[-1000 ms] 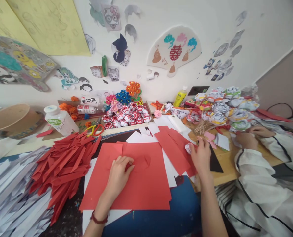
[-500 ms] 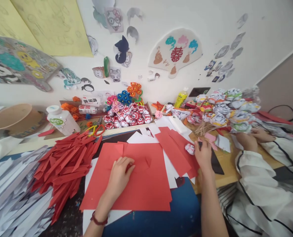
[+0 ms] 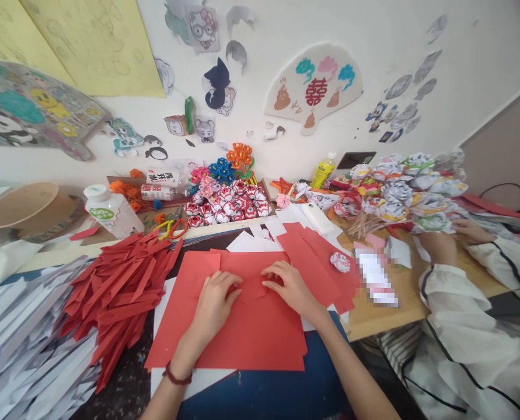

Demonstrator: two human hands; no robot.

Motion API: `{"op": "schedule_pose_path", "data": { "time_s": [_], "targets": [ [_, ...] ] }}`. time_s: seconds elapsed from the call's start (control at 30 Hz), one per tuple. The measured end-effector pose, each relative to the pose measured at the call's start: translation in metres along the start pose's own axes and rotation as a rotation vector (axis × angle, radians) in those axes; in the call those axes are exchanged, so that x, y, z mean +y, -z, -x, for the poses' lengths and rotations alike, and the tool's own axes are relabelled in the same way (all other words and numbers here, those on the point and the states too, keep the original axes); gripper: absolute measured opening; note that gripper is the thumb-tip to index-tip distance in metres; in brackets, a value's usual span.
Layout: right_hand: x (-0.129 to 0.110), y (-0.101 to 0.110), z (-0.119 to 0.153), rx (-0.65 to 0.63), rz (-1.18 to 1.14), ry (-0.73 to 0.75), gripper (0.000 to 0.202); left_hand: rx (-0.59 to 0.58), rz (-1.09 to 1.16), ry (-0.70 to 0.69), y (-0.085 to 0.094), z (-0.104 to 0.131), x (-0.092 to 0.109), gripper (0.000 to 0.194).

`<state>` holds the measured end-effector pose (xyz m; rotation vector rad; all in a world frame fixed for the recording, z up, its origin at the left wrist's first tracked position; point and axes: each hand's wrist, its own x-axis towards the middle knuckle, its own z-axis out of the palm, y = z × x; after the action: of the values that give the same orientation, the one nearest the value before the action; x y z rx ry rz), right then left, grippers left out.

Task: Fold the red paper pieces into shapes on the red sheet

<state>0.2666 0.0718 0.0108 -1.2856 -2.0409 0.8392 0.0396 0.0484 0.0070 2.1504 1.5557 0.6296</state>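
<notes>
A stack of red paper sheets (image 3: 264,344) lies in front of me over white sheets. Above it, my left hand (image 3: 216,303), with a dark red bracelet at the wrist, is closed in a pinch. Across from it, my right hand (image 3: 291,287) also pinches, thumb and forefinger close together. Between the two sets of fingertips is a piece of red paper (image 3: 251,291), its outline hard to tell from the red sheets beneath. To the right, a red-and-white paper flower (image 3: 339,262) rests on other red sheets (image 3: 316,265). Beside that lies a phone (image 3: 376,277) with a blurred-out screen.
Left are piles of folded red strips (image 3: 119,297) and white strips (image 3: 32,344). Orange-handled scissors (image 3: 176,228), a white bottle (image 3: 113,213) and several paper flowers (image 3: 229,204) stand behind. At right, another person's sleeves (image 3: 456,315) and hands (image 3: 437,248) are near large paper flowers (image 3: 400,192).
My right hand has left the phone and moved left to meet my left hand over the red stack. The phone's dark screen is now bright. My left hand stays nearly in place.
</notes>
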Motion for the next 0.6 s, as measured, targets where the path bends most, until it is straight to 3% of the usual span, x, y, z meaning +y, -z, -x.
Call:
{"op": "schedule_pose_path", "data": {
  "time_s": [0.13,0.33,0.5,0.6],
  "targets": [
    [0.007,-0.006,-0.005,0.021,0.037,-0.019,0.022,-0.007,0.011,-0.016,0.003,-0.005,-0.005,0.016],
    [0.0,-0.01,-0.008,0.05,0.061,-0.021,0.015,0.004,-0.046,-0.023,0.005,-0.01,-0.008,0.019],
    [0.002,-0.016,-0.012,0.076,0.018,-0.026,0.006,0.032,-0.07,-0.03,0.001,-0.011,-0.009,0.011],
    [0.005,-0.02,-0.013,0.107,0.006,0.007,0.012,0.062,-0.069,-0.055,-0.001,-0.01,-0.009,0.014]
  ]
}}
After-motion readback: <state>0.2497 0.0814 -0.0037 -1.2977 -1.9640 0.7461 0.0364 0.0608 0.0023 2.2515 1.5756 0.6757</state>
